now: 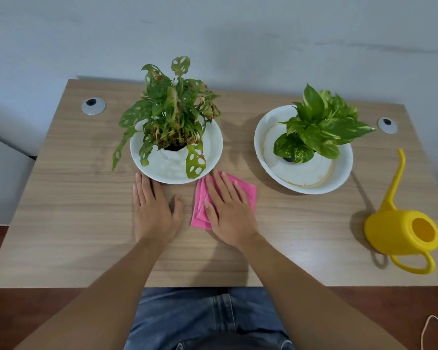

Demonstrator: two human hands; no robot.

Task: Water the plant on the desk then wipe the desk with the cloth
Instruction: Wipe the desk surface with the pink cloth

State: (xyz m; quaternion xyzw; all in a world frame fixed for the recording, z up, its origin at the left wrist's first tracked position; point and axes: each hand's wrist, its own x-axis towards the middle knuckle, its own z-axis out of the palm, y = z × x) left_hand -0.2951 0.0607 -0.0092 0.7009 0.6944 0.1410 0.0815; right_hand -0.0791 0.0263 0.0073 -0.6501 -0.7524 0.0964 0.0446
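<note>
A folded pink cloth (248,192) lies on the wooden desk (74,198) near the middle. My right hand (228,210) lies flat on top of it, fingers spread, pressing it down. My left hand (153,210) rests palm-down on the bare desk just to the left, fingertips near the rim of a white dish (213,147). In that dish stands a holey-leaved plant (172,112) with browning leaves. A second, greener plant (321,127) sits in another white dish (339,183) to the right. A yellow watering can (400,233) stands at the desk's right edge.
Two round grey cable grommets are set in the desk, one at the back left (93,105) and one at the back right (386,125). A pale wall rises right behind the desk. A thin cord (435,324) lies on the floor at the lower right.
</note>
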